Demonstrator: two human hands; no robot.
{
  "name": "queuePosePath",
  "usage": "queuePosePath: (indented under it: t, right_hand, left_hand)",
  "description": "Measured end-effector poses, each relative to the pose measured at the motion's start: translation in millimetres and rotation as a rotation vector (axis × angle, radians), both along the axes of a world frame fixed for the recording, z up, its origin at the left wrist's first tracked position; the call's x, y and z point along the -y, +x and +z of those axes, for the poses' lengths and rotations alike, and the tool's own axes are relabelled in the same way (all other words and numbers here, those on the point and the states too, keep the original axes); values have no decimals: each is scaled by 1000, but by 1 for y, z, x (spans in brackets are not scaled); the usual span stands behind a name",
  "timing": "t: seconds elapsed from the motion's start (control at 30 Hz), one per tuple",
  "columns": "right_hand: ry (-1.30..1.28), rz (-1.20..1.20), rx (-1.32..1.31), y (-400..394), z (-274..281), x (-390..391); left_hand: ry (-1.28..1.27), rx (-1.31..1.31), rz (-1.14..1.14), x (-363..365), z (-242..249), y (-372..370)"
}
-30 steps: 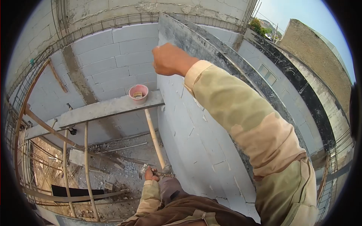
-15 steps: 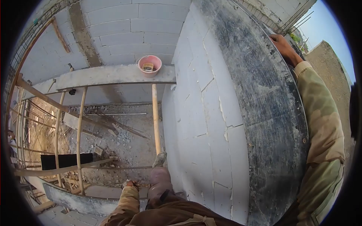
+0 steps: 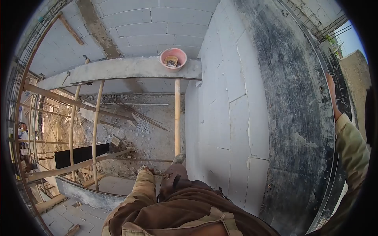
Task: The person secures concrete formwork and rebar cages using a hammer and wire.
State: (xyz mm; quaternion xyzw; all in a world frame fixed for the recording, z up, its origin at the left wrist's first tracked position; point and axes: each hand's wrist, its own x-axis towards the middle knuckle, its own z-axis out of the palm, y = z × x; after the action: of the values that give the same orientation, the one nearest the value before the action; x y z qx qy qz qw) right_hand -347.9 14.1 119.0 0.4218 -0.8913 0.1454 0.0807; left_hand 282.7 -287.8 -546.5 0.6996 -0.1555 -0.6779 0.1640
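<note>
From my remote view, a dark panel (image 3: 295, 118) runs beside the pale block wall (image 3: 228, 106) at 3 o'clock, its long outer edge curving from 1 to 5. My right hand (image 3: 331, 88) touches that edge between 2 and 3 o'clock, its spread unclear; my left hand (image 3: 146, 171), at 7, shows too little to tell wide from narrow. Open room lies at 9 above rubble (image 3: 143, 128), crossed by wooden poles (image 3: 96, 133). The panel's black-gray face is scuffed and streaked. Near 12, a pink bucket (image 3: 173, 59) sits on a concrete ledge (image 3: 130, 68).
</note>
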Motion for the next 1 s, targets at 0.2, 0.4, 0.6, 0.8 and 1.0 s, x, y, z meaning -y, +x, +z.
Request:
queuePosePath:
  t: [0.2, 0.4, 0.6, 0.8, 1.0]
  right_hand:
    - [-38, -134, 40, 46, -33, -46]
    - [-84, -280, 98, 102, -94, -77]
    - [-90, -442, 123, 126, -143, -79]
    - [-16, -578, 125, 75, -164, -40]
    - [74, -681, 149, 31, -158, -23]
  left_hand:
    - [97, -134, 142, 60, 35, -103]
    - [15, -109, 92, 104, 111, -215]
    - [-22, -211, -27, 143, 135, -316]
    - [-79, -114, -314, 214, 134, -461]
    - [59, -147, -266, 298, 141, -580]
